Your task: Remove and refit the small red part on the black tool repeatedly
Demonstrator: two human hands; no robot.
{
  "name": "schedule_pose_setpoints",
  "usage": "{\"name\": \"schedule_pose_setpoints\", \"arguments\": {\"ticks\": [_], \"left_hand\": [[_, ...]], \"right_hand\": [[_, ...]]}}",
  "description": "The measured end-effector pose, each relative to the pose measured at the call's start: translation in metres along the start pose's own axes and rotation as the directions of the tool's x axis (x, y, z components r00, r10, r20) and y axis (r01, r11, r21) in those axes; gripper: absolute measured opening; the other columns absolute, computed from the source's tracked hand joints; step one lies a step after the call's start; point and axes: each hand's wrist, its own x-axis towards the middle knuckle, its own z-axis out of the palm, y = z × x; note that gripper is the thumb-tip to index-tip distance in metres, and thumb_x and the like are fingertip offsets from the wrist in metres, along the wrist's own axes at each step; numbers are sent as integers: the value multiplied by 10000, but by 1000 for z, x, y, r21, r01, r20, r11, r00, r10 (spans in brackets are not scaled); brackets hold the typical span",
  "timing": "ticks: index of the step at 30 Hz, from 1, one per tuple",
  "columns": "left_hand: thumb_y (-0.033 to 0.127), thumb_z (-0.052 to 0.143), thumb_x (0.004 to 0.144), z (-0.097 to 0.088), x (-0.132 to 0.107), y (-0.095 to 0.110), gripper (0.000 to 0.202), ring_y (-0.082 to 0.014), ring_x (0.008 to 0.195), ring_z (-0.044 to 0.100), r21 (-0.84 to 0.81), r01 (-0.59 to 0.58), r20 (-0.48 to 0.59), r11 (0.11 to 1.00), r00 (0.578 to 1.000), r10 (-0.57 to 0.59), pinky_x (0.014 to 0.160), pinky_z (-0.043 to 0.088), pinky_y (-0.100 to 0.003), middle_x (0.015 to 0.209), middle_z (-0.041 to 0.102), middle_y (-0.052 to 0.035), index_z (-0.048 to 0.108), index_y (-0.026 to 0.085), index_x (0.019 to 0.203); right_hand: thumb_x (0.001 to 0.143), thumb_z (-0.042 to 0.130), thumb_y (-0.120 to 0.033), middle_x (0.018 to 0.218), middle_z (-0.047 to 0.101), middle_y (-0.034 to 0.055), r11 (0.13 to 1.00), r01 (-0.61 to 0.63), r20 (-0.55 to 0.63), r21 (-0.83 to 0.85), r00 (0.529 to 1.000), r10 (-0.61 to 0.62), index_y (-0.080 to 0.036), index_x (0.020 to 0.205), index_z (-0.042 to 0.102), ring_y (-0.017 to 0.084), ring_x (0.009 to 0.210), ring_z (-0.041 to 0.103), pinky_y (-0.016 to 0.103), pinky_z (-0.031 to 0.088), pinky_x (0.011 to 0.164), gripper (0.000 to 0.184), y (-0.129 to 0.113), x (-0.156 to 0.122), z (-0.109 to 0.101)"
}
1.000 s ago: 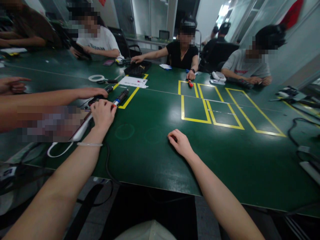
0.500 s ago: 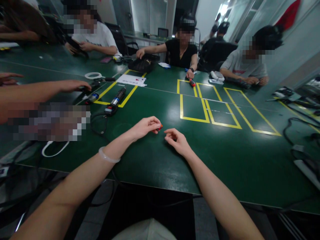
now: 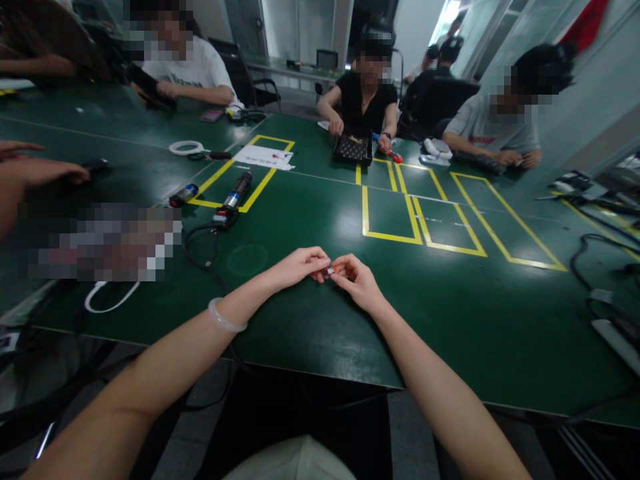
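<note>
My left hand point(image 3: 299, 265) and my right hand point(image 3: 358, 283) meet over the green table point(image 3: 320, 320) in front of me. Both pinch a small red and silver part point(image 3: 331, 270) between their fingertips. A pale bangle point(image 3: 226, 319) sits on my left wrist. To the left, a black and blue electric screwdriver point(image 3: 235, 195) lies on the yellow tape outline, its black cable point(image 3: 197, 245) curling toward me.
Yellow tape rectangles point(image 3: 415, 217) mark the table ahead. Several people sit around it; one opposite handles a black tray point(image 3: 353, 148). Another person's hand point(image 3: 45, 172) rests at the left. Cables and devices point(image 3: 607, 300) lie at the right edge. A white sheet point(image 3: 265, 157) lies farther back.
My left hand left the screwdriver, carried a small red part to the middle and met my right hand, which now pinches it too. The person opposite pulled the black tray closer.
</note>
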Motion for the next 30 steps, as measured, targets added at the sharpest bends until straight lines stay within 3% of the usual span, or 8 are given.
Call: {"name": "schedule_pose_setpoints", "arguments": {"ticks": [6, 12, 16, 19, 21, 23, 27, 30], "left_hand": [[378, 687, 844, 2, -3, 1, 266, -148, 784, 627, 160, -122, -38, 980, 991, 129, 740, 490, -277, 848, 654, -35, 606, 143, 939], [282, 662, 872, 5, -6, 2, 130, -160, 866, 616, 461, -302, -22, 834, 936, 351, 807, 505, -301, 968, 625, -45, 631, 170, 931], [299, 640, 900, 6, -8, 3, 155, -157, 878, 617, 538, -331, 25, 775, 926, 378, 807, 510, -294, 993, 616, -39, 613, 182, 997], [378, 605, 929, -11, -7, 7, 244, -177, 939, 629, 619, -299, 1, 726, 925, 380, 856, 512, -316, 1047, 627, -51, 607, 189, 1083], [427, 567, 945, -36, -7, 9, 305, -211, 1019, 621, 735, -186, -126, 652, 907, 401, 925, 493, -359, 1103, 628, -70, 608, 190, 1133], [451, 544, 947, -69, -10, 10, 351, -270, 1131, 578, 834, 43, -314, 551, 857, 408, 991, 452, -419, 1177, 614, -102, 610, 182, 1162], [538, 633, 868, -132, -28, 2, 599, -399, 1261, 470, 674, 593, -732, 440, 617, 290, 1009, 402, -497, 1342, 520, -193, 538, 138, 1303], [660, 640, 826, -163, -42, -6, 788, -442, 1230, 475, 524, 753, -843, 397, 524, 118, 967, 410, -509, 1332, 490, -240, 509, 46, 1303]], "right_hand": [[832, 708, -426, 846, 620, 8, 1000, -14, -44, -4, 999, 14, -215, 1023, 584, 132, 723, 567, 271, 456, 657, 310, 0, 1, -1], [818, 712, -425, 814, 626, 9, 999, -51, -60, 12, 997, 52, -199, 939, 608, 128, 697, 560, 274, 449, 661, 277, 2, 3, -3], [778, 733, -433, 805, 631, 8, 998, -67, -50, -9, 997, 67, -199, 983, 623, 129, 673, 549, 272, 447, 635, 330, 2, 4, -4], [780, 724, -437, 750, 606, -5, 995, -73, -75, -65, 995, 68, -194, 957, 636, 118, 623, 510, 263, 427, 599, 313, 3, 4, -4], [778, 724, -429, 744, 600, -8, 994, -70, -97, -84, 993, 61, -190, 956, 639, 113, 615, 498, 259, 421, 593, 309, 3, 4, -5], [774, 722, -421, 751, 602, -7, 993, -76, -102, -89, 993, 67, -187, 970, 641, 110, 615, 496, 257, 422, 594, 316, 4, 4, -5], [776, 717, -398, 761, 607, -4, 991, -89, -90, -96, 993, 80, -183, 1016, 652, 110, 618, 498, 259, 420, 597, 328, 6, 5, -5], [782, 717, -387, 728, 591, -9, 990, -88, -85, -114, 993, 78, -182, 990, 662, 111, 605, 485, 262, 409, 588, 297, 7, 4, -6]]}}
